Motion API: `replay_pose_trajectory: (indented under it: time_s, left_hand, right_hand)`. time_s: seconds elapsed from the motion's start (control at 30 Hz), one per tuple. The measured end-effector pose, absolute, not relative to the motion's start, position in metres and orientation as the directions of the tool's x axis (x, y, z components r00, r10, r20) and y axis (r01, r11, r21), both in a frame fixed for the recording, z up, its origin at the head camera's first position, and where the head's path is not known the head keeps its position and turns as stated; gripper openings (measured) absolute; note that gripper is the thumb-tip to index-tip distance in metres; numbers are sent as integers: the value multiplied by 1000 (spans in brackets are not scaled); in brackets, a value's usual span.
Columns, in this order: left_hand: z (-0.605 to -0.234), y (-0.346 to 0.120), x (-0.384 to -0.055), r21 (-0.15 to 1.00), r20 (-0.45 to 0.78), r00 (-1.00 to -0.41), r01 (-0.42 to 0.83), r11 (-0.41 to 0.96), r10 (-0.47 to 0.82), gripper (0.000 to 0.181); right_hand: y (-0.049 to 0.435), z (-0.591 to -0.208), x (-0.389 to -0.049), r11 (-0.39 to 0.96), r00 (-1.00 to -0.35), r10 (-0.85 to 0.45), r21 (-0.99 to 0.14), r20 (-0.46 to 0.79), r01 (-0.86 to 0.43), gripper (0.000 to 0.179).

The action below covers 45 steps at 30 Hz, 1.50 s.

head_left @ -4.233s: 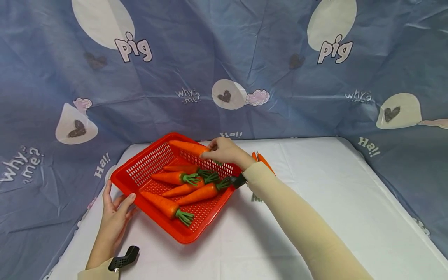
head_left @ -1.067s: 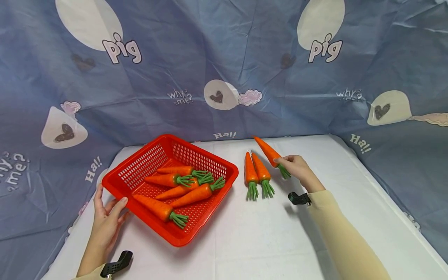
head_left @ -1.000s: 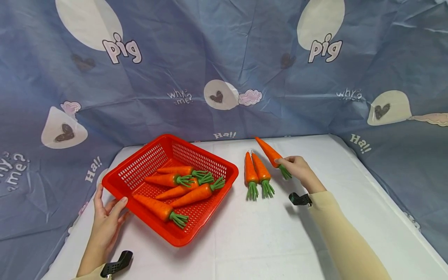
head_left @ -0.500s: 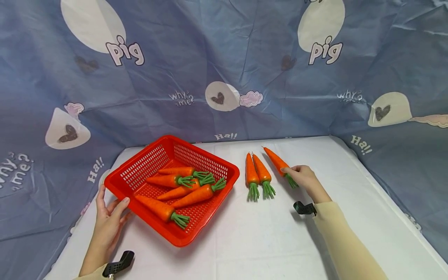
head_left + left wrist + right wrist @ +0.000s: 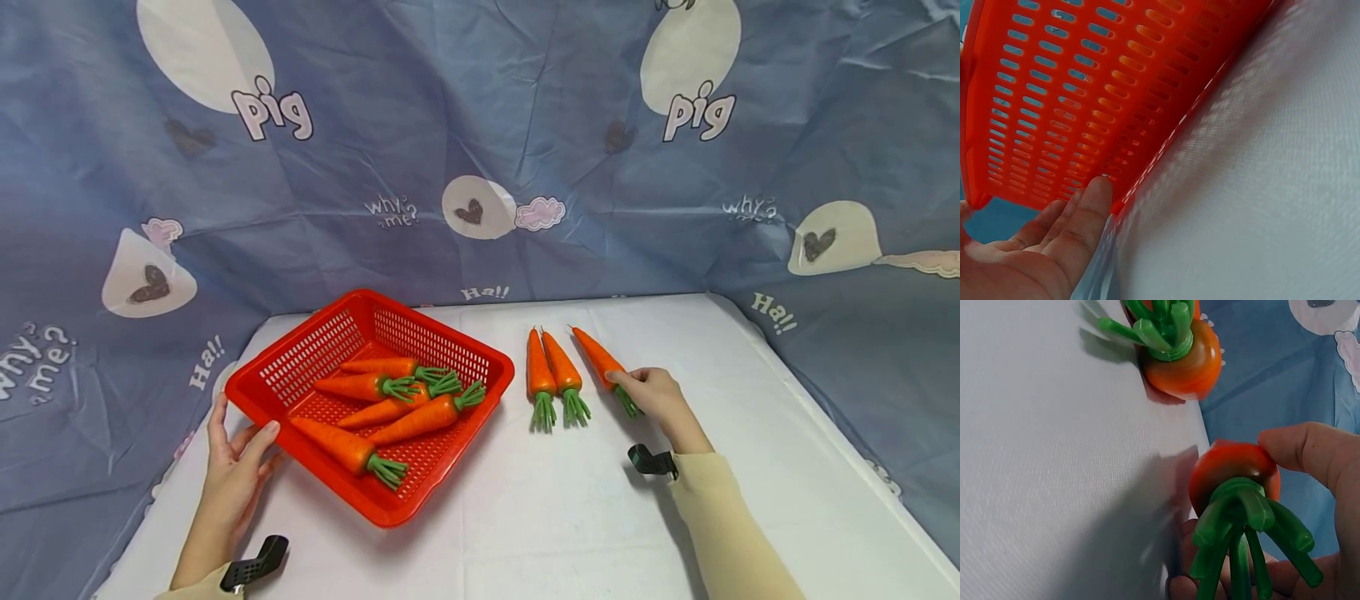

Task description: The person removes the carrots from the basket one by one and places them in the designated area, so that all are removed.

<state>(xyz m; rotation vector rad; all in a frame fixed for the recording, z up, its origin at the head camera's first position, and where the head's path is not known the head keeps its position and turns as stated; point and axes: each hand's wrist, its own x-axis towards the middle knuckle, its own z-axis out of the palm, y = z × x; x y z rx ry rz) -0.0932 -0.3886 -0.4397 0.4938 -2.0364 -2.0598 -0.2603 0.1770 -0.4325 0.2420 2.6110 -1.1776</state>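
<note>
I see the right hand [image 5: 654, 395] pinch one carrot [image 5: 595, 348]; at its nine o'clock two loose carrots [image 5: 539, 367] lie between it and the red basket [image 5: 386, 511], touched by the left hand [image 5: 237, 477], thumb and fingers apart.

A screened-off, staged-looking nook; whether in a home or a lab cannot be told. A blue curtain [image 5: 585, 150] printed with cartoon words closes it from nine through twelve to three o'clock, round a white-clothed table [image 5: 555, 517] reaching to six.

Three carrots [image 5: 558, 362] are right of the basket [image 5: 321, 472].
</note>
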Motion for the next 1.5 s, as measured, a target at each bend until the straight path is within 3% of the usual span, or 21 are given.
replay_pose_trajectory:
  time_s: [0.37,0.73,1.07,1.27,1.5]
  left_hand:
    - [-440,-388,-93,995,-97,-920,-87,-43,-380,95]
    - [-438,-386,-95,997,-74,-930,-66,-35,-360,94]
    - [-439,-386,-92,998,-53,-929,-40,-43,-367,92]
    - [-438,-387,-91,997,-69,-930,-56,-47,-362,93]
    - [-437,-386,-92,998,-63,-928,-57,-28,-366,93]
  right_hand:
    - [169,-440,-260,702,-962,54,-675,-267,227,61]
    - [175,-438,-257,715,-954,2,-666,-300,211,74]
    - [189,-433,-259,580,-924,-88,-774,-371,256,82]
    - [191,-434,-260,520,-924,-120,-815,-364,254,72]
    - [189,-437,-262,557,-925,-119,-795,-360,238,67]
